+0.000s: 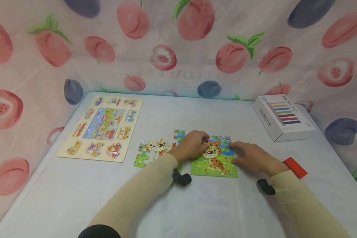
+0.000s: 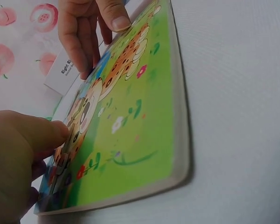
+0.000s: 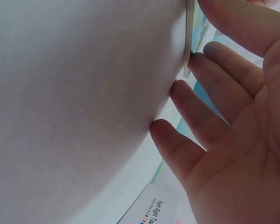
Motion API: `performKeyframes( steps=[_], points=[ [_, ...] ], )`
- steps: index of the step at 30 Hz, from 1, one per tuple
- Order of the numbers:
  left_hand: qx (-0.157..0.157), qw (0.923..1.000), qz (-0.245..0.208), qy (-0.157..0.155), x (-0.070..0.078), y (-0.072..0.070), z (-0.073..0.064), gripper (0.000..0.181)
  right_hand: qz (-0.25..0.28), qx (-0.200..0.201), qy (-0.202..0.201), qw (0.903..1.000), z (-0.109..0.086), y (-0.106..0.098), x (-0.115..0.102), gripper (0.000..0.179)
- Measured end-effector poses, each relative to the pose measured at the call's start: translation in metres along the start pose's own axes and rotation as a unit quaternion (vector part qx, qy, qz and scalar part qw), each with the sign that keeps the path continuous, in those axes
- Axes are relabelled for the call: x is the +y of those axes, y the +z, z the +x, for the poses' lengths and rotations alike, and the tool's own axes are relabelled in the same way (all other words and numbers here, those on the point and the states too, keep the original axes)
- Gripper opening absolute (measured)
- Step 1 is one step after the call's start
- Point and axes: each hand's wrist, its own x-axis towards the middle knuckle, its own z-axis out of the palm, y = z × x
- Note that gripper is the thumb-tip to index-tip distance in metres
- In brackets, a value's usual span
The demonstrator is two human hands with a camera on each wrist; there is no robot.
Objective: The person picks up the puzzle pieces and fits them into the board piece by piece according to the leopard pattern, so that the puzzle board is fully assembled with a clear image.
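Note:
In the head view, my left hand covers the upper left corner of a square leopard puzzle board. Its thumb lies over the board's face in the left wrist view, beside a raised edge that looks like a puzzle piece. What its hidden fingertips do there I cannot tell. At the board's right edge is my right hand, thumb and fingers spread and fairly straight. In the right wrist view, its fingers reach along that edge. Several loose jigsaw pieces lie left of the board, partly behind my left arm.
A wooden vehicle puzzle lies at the back left. The white box stands at the back right. A red block rests beside my right wrist, and a fruit-patterned cloth hangs behind the white table.

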Motion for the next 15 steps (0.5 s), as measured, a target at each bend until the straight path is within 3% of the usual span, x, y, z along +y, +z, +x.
performKeyframes(
  steps=[10, 15],
  points=[
    [-0.003, 0.9999, 0.001, -0.010, 0.001, -0.004, -0.001, 0.039, 0.001, 0.000, -0.004, 1.0000, 0.000, 0.000, 0.001, 0.066],
    [-0.013, 0.9997, -0.014, -0.016, 0.003, -0.015, -0.005, 0.048, 0.002, -0.004, 0.001, 1.0000, 0.001, 0.000, 0.001, 0.066]
  ],
)
